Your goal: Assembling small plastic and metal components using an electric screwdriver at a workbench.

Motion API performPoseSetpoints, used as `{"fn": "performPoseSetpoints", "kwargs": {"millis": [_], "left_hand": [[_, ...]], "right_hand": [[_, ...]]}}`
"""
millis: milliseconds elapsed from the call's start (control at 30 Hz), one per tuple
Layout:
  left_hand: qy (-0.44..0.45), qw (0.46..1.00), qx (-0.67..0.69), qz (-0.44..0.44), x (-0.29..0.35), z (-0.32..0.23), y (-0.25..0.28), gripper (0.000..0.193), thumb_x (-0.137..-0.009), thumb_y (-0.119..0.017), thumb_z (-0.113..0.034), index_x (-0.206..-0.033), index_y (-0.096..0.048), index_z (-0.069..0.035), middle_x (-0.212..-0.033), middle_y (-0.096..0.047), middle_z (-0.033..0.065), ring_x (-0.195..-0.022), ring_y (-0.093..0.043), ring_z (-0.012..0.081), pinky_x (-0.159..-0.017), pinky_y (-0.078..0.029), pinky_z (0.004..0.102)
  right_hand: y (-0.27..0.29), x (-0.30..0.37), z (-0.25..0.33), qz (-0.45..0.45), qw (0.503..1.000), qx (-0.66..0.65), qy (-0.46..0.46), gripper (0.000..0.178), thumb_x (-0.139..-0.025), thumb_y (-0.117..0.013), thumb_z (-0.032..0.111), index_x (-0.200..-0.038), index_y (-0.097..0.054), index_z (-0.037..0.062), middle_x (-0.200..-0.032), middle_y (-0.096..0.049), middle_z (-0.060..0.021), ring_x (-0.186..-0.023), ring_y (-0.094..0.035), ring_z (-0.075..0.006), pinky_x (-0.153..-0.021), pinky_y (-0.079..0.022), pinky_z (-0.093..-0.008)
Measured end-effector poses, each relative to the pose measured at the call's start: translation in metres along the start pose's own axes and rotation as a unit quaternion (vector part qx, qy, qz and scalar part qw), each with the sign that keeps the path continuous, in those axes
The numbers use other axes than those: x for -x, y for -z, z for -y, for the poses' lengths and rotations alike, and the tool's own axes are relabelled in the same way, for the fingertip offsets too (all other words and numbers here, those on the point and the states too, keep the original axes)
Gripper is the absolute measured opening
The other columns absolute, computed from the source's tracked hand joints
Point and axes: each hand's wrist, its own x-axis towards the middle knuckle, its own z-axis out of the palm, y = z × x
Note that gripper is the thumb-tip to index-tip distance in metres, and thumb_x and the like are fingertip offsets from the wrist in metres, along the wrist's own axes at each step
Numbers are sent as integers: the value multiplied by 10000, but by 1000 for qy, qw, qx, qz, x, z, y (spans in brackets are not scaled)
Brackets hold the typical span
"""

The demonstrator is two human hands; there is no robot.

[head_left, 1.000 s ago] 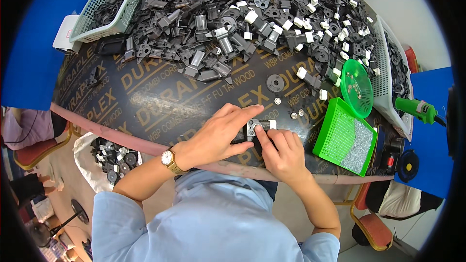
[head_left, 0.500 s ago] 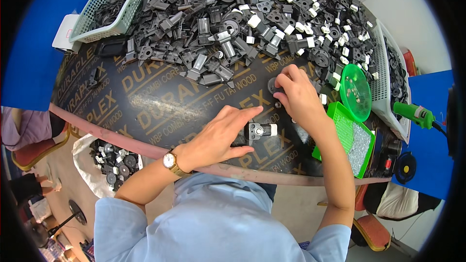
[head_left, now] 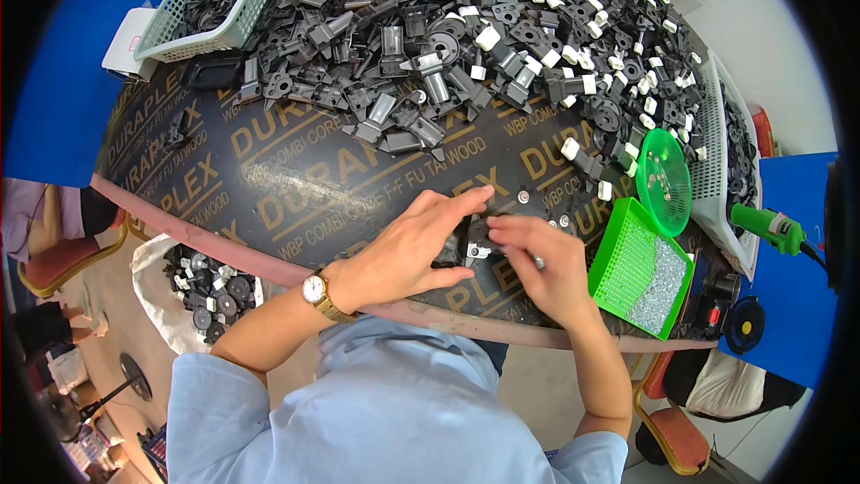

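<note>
My left hand (head_left: pixel 408 246), with a gold wristwatch (head_left: pixel 315 291) on its wrist, presses a small black plastic part with a white clip (head_left: pixel 473 244) against the dark printed board (head_left: pixel 296 188) near its front edge. My right hand (head_left: pixel 542 260) meets it from the right, fingertips pinched on the same part. Two small round metal washers (head_left: pixel 543 210) lie just beyond the hands. A large heap of black plastic parts and white clips (head_left: pixel 466 45) covers the far half of the board.
A green mesh tray of small screws (head_left: pixel 640 269) and a round green dish (head_left: pixel 665 181) sit at the right. White baskets of parts stand at far left (head_left: pixel 193 9) and right (head_left: pixel 721 143). A green power tool (head_left: pixel 766 224) lies at right, a sack of parts (head_left: pixel 202 282) below left.
My right hand has come back from the heap's near edge to the part under my left hand and now pinches it.
</note>
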Motion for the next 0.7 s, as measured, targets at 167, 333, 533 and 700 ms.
{"fn": "performPoseSetpoints", "kwargs": {"millis": [167, 333, 533, 700], "left_hand": [[6, 1000, 5, 1, 1, 1, -1, 942, -727, -834, -154, -1498, -301, -57, -1332, -595, 147, -1163, -523, 352, -1013, -442, 424], [11, 1000, -12, 3, 4, 2, -3, 853, -723, -835, -151, -1436, -376, -52, -1345, -573, 127, -1168, -523, 347, -997, -464, 423], [13, 1000, -1, -12, 3, -1, -4, 779, -687, -840, -106, -1351, -440, -24, -1289, -575, 150, -1112, -529, 364, -935, -493, 429], [-7, 1000, -15, -25, 3, 2, -5, 767, -692, -835, -105, -1347, -444, -24, -1309, -568, 153, -1106, -530, 362, -933, -491, 429]], "right_hand": [[-12, 19, -5, -5, 954, 231, 192, 272, -763, -668, -17, -1033, -687, -52, -1182, -672, -189, -1014, -690, -321, -823, -589, -360], [-12, 19, -5, 1, 931, 288, 224, 305, -754, -656, 3, -1045, -671, -84, -1197, -653, -208, -1037, -680, -337, -843, -593, -361], [-6, 17, -12, 5, 924, 290, 249, 293, -753, -663, 26, -1030, -675, -66, -1167, -646, -178, -1053, -666, -312, -833, -589, -346], [-12, 17, -7, -12, 926, 291, 239, 305, -740, -661, 22, -1029, -676, -74, -1107, -655, -174, -1023, -674, -321, -830, -592, -360]]}}
